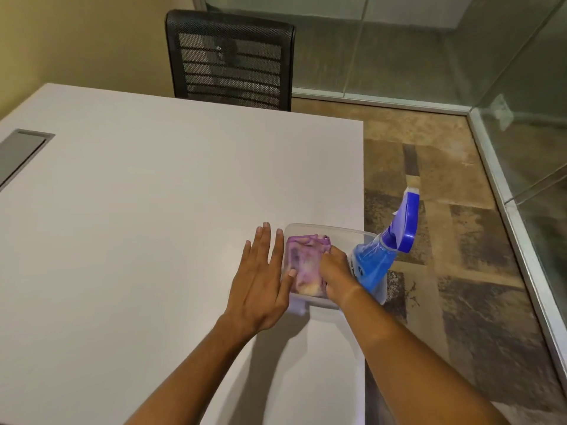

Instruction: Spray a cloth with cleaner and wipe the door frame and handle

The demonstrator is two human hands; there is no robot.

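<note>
A clear plastic tub [319, 230] sits at the right edge of the white table [153, 210]. Inside it lie a folded purple cloth [302, 265] and a blue spray bottle [376, 262] that leans right, its blue and white trigger head sticking out over the floor. My right hand [336, 273] reaches into the tub with its fingers curled on the cloth. My left hand [260, 280] lies flat with straight fingers against the tub's left wall, the thumb touching the rim.
A black mesh office chair [230, 59] stands at the table's far side. A grey cable hatch [21, 151] is set into the table at the left. Glass partitions with metal frames [503, 191] run along the right, over patterned carpet.
</note>
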